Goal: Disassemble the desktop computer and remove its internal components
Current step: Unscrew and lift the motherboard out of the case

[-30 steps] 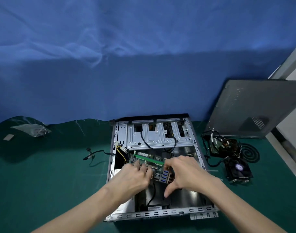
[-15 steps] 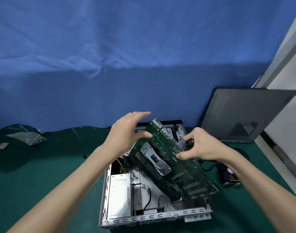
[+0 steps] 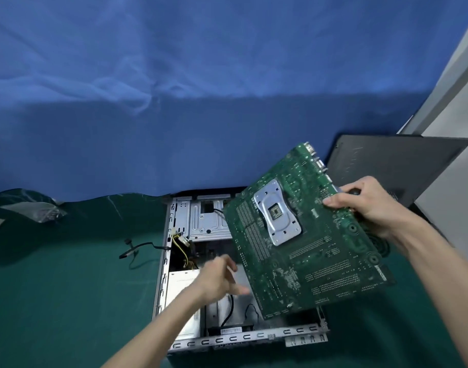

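Lifting flat green motherboard (image 3: 307,248) out of open grey metal case (image 3: 254,337) (gripped by right hand (image 3: 371,208); left hand (image 3: 219,277) slack, empty). Probably calls next for laying it flat on green surface (image 3: 68,288).

We see the green motherboard (image 3: 307,251) held tilted above the computer case (image 3: 243,337), its solder side and silver backplate (image 3: 276,216) facing us, and the right hand (image 3: 365,205) gripping its right edge. The open grey case lies flat beneath, with a silver power supply (image 3: 179,285) and yellow-black wires (image 3: 181,248) along its left side.
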### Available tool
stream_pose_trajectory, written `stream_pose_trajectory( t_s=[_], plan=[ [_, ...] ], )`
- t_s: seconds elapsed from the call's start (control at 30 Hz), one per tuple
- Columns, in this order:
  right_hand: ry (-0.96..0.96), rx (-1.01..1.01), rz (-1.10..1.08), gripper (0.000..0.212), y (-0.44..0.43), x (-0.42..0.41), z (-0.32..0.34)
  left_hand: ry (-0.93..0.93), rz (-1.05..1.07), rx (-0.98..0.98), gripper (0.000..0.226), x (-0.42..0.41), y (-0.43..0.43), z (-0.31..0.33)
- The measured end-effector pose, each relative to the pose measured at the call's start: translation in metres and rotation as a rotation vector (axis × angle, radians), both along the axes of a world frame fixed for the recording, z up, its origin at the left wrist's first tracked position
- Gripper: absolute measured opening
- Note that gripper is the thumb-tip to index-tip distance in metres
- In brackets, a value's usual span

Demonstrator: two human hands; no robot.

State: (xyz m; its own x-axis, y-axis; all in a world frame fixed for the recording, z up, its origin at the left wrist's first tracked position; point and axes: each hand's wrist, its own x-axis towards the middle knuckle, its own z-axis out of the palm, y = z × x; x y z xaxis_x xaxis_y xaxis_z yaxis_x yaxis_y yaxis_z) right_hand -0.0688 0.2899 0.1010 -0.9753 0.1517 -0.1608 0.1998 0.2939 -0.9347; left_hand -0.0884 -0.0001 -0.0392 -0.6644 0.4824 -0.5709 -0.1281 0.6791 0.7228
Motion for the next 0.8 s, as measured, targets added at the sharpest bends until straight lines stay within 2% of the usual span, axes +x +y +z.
stream_pose_trajectory(
  t_s=[0.07,0.1,0.17,0.23,0.37,0.43,0.53,0.7,0.8],
  plan=[
    [0.017,-0.029,-0.054,0.012,0.009,-0.001,-0.003,-0.215,0.032,0.101,0.083,0.01,0.006,-0.006],
    [0.02,-0.039,-0.085,0.012,0.013,-0.001,-0.005,-0.297,0.047,0.147,0.083,0.014,0.01,-0.007],
    [-0.006,-0.109,-0.134,0.009,0.02,-0.002,-0.011,-0.445,0.098,0.254,0.065,0.021,0.02,-0.007],
    [-0.03,-0.19,-0.155,0.009,0.024,-0.001,-0.018,-0.55,0.193,0.381,0.065,0.025,0.03,-0.008],
    [-0.037,-0.286,-0.233,0.011,0.028,-0.001,-0.027,-0.595,0.41,0.56,0.08,0.026,0.043,-0.008],
    [-0.039,-0.304,-0.266,0.011,0.031,-0.003,-0.028,-0.619,0.446,0.611,0.075,0.026,0.048,-0.005],
    [-0.043,-0.307,-0.291,0.01,0.032,-0.005,-0.03,-0.618,0.464,0.621,0.069,0.025,0.053,0.0],
    [-0.028,-0.322,-0.318,0.017,0.033,-0.009,-0.033,-0.583,0.481,0.607,0.077,0.023,0.058,0.001],
    [-0.022,-0.352,-0.335,0.018,0.033,-0.012,-0.032,-0.591,0.489,0.625,0.073,0.022,0.057,0.001]
  ],
)
